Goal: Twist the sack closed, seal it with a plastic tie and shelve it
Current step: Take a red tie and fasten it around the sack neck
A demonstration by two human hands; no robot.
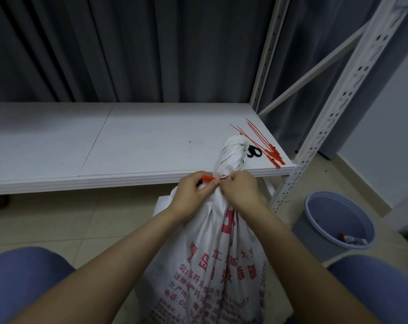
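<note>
A white woven sack with red print stands on the floor between my knees, its neck twisted into a tuft that rises in front of the shelf edge. A red plastic tie wraps the neck just below the tuft. My left hand pinches the tie's flat red tag end. My right hand pinches the tie at the neck's right side. Both hands press against the sack's neck.
A white shelf board runs across in front of me, with several spare red ties and black scissors near its right corner. A perforated white upright stands at the right. A blue bin sits on the tiled floor.
</note>
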